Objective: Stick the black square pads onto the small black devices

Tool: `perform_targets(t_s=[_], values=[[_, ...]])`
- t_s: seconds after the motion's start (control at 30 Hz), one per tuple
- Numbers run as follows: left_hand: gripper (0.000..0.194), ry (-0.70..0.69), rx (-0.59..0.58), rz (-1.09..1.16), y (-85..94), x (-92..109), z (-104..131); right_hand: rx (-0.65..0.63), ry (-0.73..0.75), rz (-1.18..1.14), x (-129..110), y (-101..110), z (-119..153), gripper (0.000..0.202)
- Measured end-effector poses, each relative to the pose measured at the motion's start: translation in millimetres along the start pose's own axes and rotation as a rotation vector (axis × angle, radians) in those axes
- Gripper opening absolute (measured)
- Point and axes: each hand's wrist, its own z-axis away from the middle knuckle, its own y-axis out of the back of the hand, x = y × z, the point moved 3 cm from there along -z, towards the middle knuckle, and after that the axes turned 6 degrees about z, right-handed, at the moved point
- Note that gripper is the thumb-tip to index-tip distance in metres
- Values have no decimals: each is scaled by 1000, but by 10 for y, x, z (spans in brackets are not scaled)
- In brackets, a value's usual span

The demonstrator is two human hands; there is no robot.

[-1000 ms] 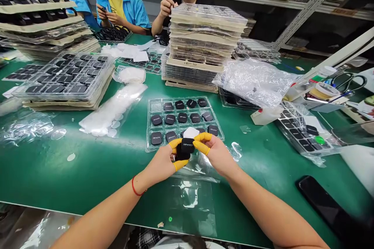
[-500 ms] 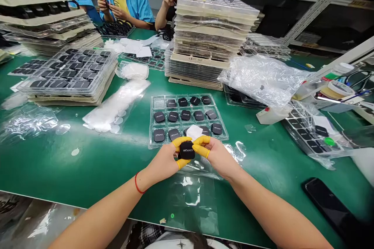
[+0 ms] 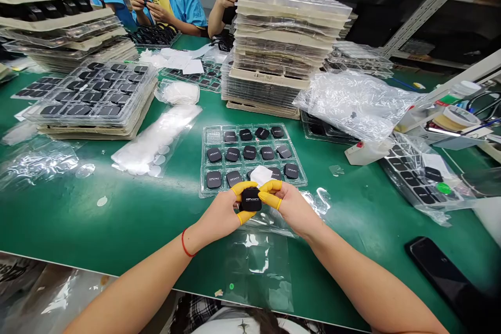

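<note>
My left hand [image 3: 226, 211], with yellow finger cots on its fingertips, grips a black rounded-square piece [image 3: 251, 200] with white lettering on its face. Yellow cots also cover fingertips of my right hand [image 3: 287, 209], which pinches the same piece at its right edge. A small white sheet [image 3: 261, 174] shows just behind the fingers; whether they touch it I cannot tell. Beyond them lies a clear plastic tray [image 3: 213, 136], with similar black pieces in most compartments and its far-left pocket bare. Clear film [image 3: 250, 266] lies under and in front of my hands.
Tall tray stacks [image 3: 287, 52] stand at the back, with filled trays [image 3: 92, 91] on the left. Plastic wrap [image 3: 352, 102], a bagged tray [image 3: 410, 177] and a phone [image 3: 442, 271] are on the right. A bag of white discs [image 3: 156, 138] lies left of centre. Co-workers sit opposite.
The view has shifted very slightly. Both hands keep the black piece in nearly the same place. Across the table, a co-worker's raised hand has changed its finger pose.
</note>
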Motion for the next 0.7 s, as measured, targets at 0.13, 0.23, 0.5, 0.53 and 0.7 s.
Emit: perform_targets(t_s=[0.13, 0.23, 0.5, 0.53, 0.7], values=[[46, 6, 2, 7, 6, -8, 1, -2, 22, 19, 15, -2, -16, 28], [46, 9, 3, 9, 3, -13, 4, 6, 41, 66, 31, 4, -25, 26], [40, 4, 2, 36, -13, 33, -3, 198, 289, 597, -65, -5, 52, 35], [42, 7, -14, 61, -22, 35, -1, 161, 304, 631, -73, -34, 51, 42], [47, 43, -81, 188, -59, -7, 9, -19, 204, 548, 4, -153, -54, 17]])
